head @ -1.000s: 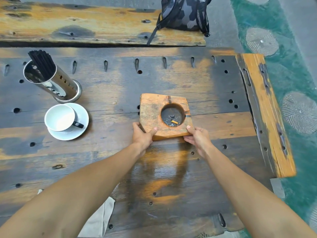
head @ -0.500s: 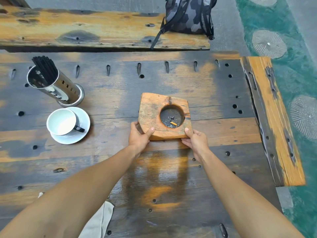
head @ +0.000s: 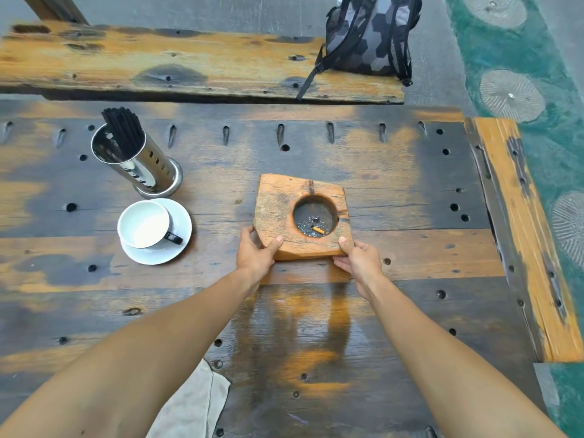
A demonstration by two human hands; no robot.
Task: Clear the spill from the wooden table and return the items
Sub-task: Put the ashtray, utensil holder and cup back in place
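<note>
A square wooden ashtray (head: 278, 210) with a round hollow holding ash and a cigarette butt rests on the dark wooden table (head: 395, 191) near its middle. My left hand (head: 256, 253) grips its near left corner, thumb on top. My right hand (head: 360, 259) grips its near right corner the same way. Just in front of my hands the boards carry a shiny wet patch (head: 300, 336). A beige cloth (head: 196, 403) lies at the near edge under my left forearm.
A white cup on a saucer (head: 151, 230) stands left of the ashtray. Behind it is a steel holder with black sticks (head: 136, 156). A wooden bench (head: 189, 64) with a grey backpack (head: 369, 33) runs along the far side. The table's right edge (head: 518, 235) borders green floor.
Both hands have carried the ashtray slightly farther from me toward the table's middle. The camera has shifted a little, so everything sits lower in view.
</note>
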